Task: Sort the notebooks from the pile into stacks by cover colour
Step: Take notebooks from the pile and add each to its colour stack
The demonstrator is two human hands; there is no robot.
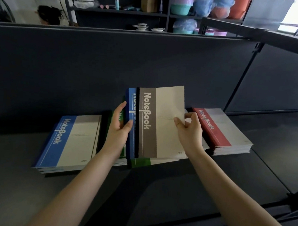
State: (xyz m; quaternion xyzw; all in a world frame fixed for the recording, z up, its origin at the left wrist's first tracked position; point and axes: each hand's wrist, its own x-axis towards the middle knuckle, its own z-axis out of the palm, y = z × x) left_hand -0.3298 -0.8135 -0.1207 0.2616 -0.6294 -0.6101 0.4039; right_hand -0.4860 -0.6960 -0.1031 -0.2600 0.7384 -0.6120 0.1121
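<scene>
Midway, by my estimate. Built so far: blue stack [70, 142] at lower left, red stack [224, 133] at right; green covers [112, 116] are partly hidden behind my left hand [120, 126]. My right hand [188, 129] pinches the grey notebook [160, 121], mid-frame, raised off the pile [140, 162]. The left hand grips the blue notebook [131, 100] just behind it. No grey stack visible yet.

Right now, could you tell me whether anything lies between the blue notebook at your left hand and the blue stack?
Only the green notebooks lie flat between the blue notebook and the blue stack, under the left hand; nothing upright intervenes. The right hand pinches the grey notebook overlapping it.
</scene>
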